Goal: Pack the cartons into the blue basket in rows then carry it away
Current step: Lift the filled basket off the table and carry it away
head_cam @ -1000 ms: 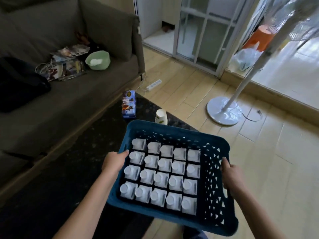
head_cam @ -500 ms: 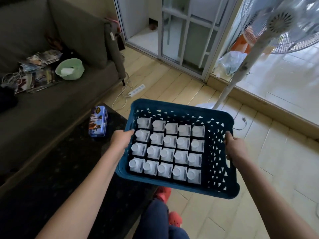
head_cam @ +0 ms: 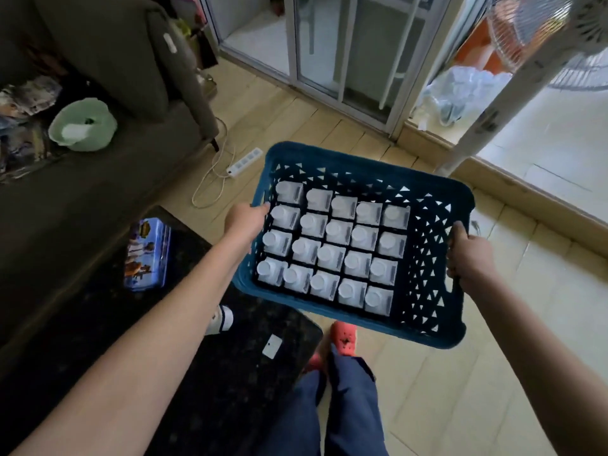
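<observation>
I carry the blue basket [head_cam: 427,251] in the air above the wooden floor, clear of the dark table. Several white cartons [head_cam: 335,245] with round caps stand inside it in neat rows, filling its left and middle; a strip at its right stays bare. My left hand [head_cam: 245,218] grips the basket's left rim. My right hand [head_cam: 468,258] grips the right rim, fingers curled over the edge.
A dark table [head_cam: 230,340] lies at lower left with a blue tin [head_cam: 146,255] and a small white cup [head_cam: 220,319] on it. A grey sofa [head_cam: 82,192] holds a green bowl [head_cam: 82,125]. A power strip [head_cam: 245,162], a white fan pole [head_cam: 500,103] and glass doors [head_cam: 345,51] stand ahead. My legs and red shoes [head_cam: 343,334] show below.
I have stood up and lifted the basket off the table, moving it rightward and out over the floor. Both hands keep their hold on the rims.
</observation>
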The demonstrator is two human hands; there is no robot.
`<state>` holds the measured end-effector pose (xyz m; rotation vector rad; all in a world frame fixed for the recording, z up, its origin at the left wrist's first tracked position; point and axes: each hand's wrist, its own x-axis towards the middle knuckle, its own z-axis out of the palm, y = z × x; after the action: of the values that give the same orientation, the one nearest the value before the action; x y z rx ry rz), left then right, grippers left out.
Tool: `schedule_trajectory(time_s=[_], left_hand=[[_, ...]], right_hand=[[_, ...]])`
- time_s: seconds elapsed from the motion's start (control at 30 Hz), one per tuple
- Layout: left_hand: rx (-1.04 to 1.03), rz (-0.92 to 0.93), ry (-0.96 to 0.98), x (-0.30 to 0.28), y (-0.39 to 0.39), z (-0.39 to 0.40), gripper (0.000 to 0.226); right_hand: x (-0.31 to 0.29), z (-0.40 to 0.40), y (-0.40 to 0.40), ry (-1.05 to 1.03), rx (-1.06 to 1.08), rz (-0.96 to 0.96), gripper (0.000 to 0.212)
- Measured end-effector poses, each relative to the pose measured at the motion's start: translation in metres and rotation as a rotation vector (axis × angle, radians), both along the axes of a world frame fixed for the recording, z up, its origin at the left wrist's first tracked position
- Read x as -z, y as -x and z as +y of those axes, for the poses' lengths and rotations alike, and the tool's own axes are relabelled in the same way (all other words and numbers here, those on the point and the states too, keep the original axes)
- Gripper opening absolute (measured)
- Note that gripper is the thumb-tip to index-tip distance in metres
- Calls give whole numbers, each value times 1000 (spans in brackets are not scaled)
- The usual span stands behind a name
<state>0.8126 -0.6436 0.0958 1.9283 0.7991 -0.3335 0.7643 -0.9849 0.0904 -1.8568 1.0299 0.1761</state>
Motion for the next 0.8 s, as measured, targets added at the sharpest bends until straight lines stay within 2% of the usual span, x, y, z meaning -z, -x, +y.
schedule_trajectory(time_s=[0.2, 0.4, 0.8], left_hand=[[28, 51, -77, 65, -62, -14, 47], [104, 113, -200, 143, -98, -14, 40], [113, 243, -252, 333, -104, 24, 44]], right_hand=[[66, -10, -53, 49, -28, 47, 48], [162, -1, -79, 68, 25, 61, 53], [359, 51, -70, 73, -17, 175, 53]])
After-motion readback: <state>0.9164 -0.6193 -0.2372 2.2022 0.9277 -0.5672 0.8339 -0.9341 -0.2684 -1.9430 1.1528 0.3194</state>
